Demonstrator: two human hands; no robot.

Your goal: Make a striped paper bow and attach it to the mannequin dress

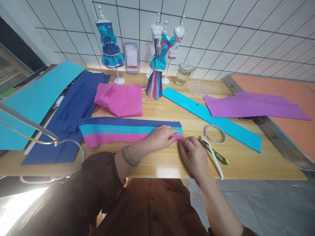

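Observation:
A striped fabric strip [118, 129] in dark blue, turquoise and pink lies lengthwise before me. At its right end my left hand [161, 137] rests on the cloth, index finger stretched along the turquoise band, thumb and other fingers closed at the pink edge. My right hand [194, 152] is closed in a pinch on the pink corner, just right of the left fingertips. Beside the right hand lie a yellow-green utility knife [220, 156] and a roll of white double-sided tape [224, 136], its loose end hanging over the table's front edge.
Pink fabric [123, 100], dark blue fabric [76, 101], a turquoise strip [228, 127] and purple fabric [248, 105] surround the work. Small dressed mannequins [110, 46], a phone [132, 57] and a glass jar [184, 74] line the tiled wall. A metal frame [31, 123] juts in from the left.

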